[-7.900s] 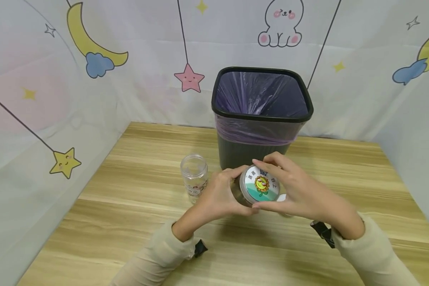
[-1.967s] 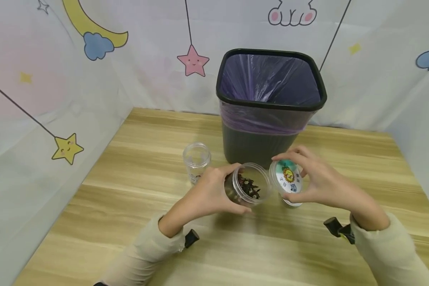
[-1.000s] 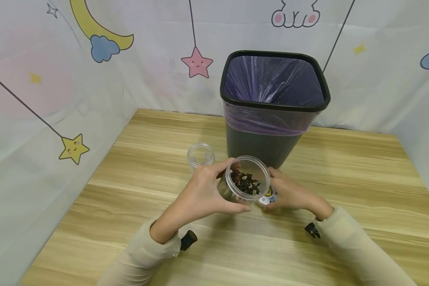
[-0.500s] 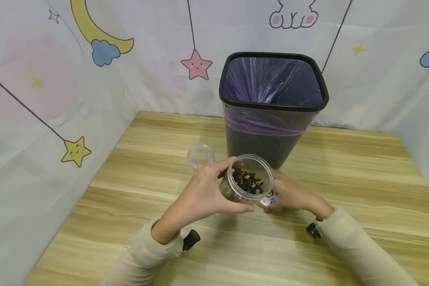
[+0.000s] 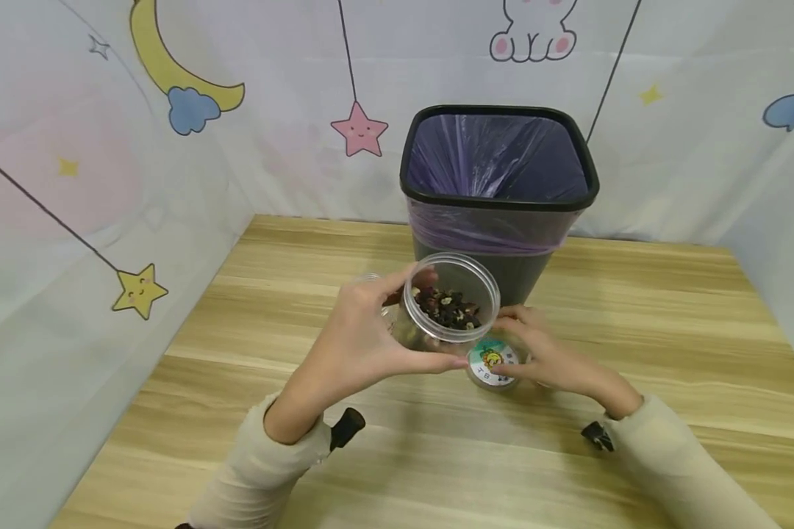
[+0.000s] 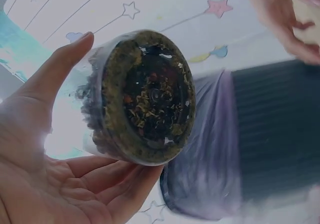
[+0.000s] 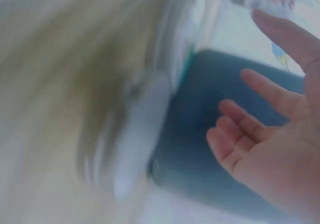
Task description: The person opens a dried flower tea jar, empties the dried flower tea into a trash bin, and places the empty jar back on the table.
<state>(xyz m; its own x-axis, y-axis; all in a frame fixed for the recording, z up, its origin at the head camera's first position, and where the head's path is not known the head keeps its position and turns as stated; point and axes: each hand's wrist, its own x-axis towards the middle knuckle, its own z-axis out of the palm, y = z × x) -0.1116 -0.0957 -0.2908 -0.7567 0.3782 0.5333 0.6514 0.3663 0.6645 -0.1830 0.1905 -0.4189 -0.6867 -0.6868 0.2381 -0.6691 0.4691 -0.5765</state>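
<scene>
Wooden table (image 5: 410, 463) below; left hand (image 5: 364, 330) curls round the tilted jar (image 6: 150, 99).

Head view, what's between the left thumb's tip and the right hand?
In the head view, the round sunflower-printed lid shows between them, partly overlapped by the right hand.

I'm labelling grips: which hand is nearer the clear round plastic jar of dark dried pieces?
Left. The left hand grips the jar round its side; the right hand is apart from it, by the white-and-green round lid.
</scene>
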